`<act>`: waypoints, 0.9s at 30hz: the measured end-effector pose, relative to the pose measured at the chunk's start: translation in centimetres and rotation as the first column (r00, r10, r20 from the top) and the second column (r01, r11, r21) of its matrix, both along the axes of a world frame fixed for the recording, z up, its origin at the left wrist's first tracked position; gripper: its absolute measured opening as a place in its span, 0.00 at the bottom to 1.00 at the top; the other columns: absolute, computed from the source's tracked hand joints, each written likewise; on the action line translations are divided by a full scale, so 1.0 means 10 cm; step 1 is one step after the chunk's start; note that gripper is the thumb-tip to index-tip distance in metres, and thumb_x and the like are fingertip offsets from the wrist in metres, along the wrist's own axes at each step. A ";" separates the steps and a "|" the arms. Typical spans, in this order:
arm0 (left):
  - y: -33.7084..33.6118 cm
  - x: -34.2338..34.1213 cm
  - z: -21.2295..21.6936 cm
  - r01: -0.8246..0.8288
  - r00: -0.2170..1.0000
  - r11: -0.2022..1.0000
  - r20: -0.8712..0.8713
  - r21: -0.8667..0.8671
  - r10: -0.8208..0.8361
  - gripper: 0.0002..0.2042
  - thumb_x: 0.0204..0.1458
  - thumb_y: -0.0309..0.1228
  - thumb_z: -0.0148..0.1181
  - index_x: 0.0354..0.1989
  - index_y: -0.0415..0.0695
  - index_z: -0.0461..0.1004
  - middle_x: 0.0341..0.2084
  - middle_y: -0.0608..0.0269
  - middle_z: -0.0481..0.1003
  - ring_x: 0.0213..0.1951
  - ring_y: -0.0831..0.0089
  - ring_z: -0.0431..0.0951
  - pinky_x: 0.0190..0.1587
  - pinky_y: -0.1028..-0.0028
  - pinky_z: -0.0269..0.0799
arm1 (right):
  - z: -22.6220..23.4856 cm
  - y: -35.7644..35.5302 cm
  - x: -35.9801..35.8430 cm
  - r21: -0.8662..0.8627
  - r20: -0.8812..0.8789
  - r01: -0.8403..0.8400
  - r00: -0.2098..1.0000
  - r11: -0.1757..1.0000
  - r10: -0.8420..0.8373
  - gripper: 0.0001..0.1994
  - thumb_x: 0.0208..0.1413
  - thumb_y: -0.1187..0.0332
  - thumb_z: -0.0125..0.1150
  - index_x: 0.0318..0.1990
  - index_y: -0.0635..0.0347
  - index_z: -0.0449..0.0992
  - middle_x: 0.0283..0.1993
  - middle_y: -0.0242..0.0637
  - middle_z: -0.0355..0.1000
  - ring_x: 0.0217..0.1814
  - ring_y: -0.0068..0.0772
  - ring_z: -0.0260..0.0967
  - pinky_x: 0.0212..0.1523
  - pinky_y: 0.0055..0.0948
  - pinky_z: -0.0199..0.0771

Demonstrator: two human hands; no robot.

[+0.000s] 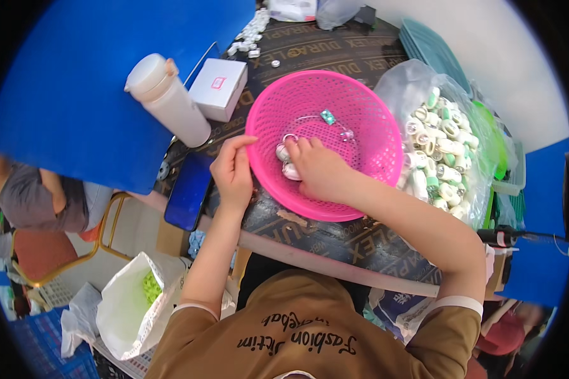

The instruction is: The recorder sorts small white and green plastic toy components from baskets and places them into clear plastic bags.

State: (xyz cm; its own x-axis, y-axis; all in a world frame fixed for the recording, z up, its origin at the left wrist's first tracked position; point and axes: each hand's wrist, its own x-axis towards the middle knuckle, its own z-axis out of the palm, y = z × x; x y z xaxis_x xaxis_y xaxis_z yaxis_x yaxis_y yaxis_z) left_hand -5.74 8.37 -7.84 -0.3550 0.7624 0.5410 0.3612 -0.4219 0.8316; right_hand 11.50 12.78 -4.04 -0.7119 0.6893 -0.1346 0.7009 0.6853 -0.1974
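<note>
A pink mesh plastic basket [389, 136] stands on the table in front of me. My left hand [232, 170] is at its left rim, fingers curled and fingertips on the edge. My right hand [322, 169] reaches down inside, its bent fingers closed at several small white rounded plastic parts [289, 170] by the left inner wall. The fingers partly cover these parts. Farther back in the basket lie a small green circuit board [327, 117] with a thin wire and a small clear piece [346, 135].
A clear bag of white and green parts [446, 148] lies right of the basket. To the left are a white bottle [174, 107], a white box [220, 88] and a phone [188, 189]. Small white pieces [250, 38] lie at the back. Teal trays [433, 54] stand far right.
</note>
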 end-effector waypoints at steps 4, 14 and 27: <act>0.07 0.19 0.00 0.047 0.994 0.999 0.097 -0.012 -0.045 0.08 0.54 0.19 0.45 0.36 0.36 0.73 0.32 0.61 0.76 0.36 0.76 0.74 0.41 0.78 0.68 | 0.02 0.14 0.25 -0.088 -0.120 0.018 0.992 0.996 -0.029 0.32 0.37 0.73 0.61 0.53 0.70 0.57 0.44 0.56 0.63 0.38 0.55 0.70 0.39 0.44 0.72; 0.12 0.74 0.02 0.085 0.979 0.995 0.190 -0.059 -0.073 0.09 0.57 0.22 0.44 0.37 0.35 0.72 0.36 0.61 0.73 0.39 0.74 0.70 0.46 0.75 0.65 | 1.35 0.04 2.69 0.272 -0.557 0.700 0.674 0.660 -0.486 0.32 0.35 0.70 0.60 0.53 0.70 0.58 0.43 0.56 0.65 0.46 0.54 0.66 0.46 0.43 0.68; -0.71 2.03 1.49 0.269 0.740 0.932 -0.567 -0.243 -0.362 0.14 0.47 0.27 0.56 0.43 0.38 0.73 0.33 0.53 0.75 0.34 0.63 0.75 0.39 0.69 0.69 | 0.81 -0.51 4.12 0.352 -0.342 0.813 0.573 0.464 -0.745 0.25 0.45 0.71 0.55 0.54 0.65 0.63 0.52 0.50 0.64 0.51 0.50 0.64 0.49 0.45 0.66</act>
